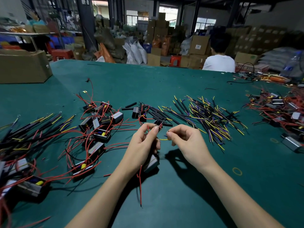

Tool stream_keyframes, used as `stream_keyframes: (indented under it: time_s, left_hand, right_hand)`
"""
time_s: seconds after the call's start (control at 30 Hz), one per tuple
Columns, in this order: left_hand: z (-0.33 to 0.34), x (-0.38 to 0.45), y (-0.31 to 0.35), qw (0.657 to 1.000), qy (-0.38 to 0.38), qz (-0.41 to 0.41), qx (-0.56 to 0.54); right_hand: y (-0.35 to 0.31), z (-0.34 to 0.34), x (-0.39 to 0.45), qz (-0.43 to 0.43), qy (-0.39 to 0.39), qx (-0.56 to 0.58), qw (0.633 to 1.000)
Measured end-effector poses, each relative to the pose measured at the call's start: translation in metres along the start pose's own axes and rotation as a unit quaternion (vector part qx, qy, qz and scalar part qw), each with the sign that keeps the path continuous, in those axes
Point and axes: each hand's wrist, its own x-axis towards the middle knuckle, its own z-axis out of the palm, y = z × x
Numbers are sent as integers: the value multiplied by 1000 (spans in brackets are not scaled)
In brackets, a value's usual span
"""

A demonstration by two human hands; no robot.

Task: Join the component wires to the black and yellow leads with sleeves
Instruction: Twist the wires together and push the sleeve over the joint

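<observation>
Small grey-and-black box-shaped component (151, 162) hung below the left hand (141, 143), held against the palm, its thin red wire (140, 186) trailing down toward the green felt desk (181, 203). Left fingers (155, 130) curled, pinching red wire ends and a short black sleeve (159, 125) at the tips. Just to the right, right hand (187, 142) with thumb and forefinger pinched on the end of a thin yellow lead (164, 139); remaining right fingers (174, 142) loosely curled. Yellow lead stretched between the two hands, above the desk. Beyond the right fingers, a loose heap of black, yellow and purple leads (212, 117). Left of the left fingers, a cluster of similar box components with tangled red wires (98, 127). Farther left, sleeved black lead bundles (32, 127). Near the right forearm, a yellow rubber band (237, 171).
</observation>
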Motion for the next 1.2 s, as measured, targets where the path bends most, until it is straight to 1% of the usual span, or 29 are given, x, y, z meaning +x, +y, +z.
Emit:
stream_keyframes:
  time_s: [0.13,0.33,0.57,0.73,0.97,1.2]
  left_hand:
    - [-1,2,0,1000,27,11,-9]
    - [-2,4,-3,995,32,61,66]
    - [-2,5,2,990,67,66,107]
    - [-5,2,4,991,32,60,119]
    - [-4,2,6,991,31,72,109]
    - [-4,2,5,986,32,77,143]
  right_hand:
    - [0,-2,-2,-20,-12,-38,999]
    - [-3,-11,-2,-70,-8,-120,990]
    - [-8,-15,-3,-83,-3,-129,988]
    - [-12,-15,-5,-85,-6,-137,987]
    - [-14,-14,-6,-97,-8,-148,984]
    - [-15,-14,-6,-116,-11,-161,980]
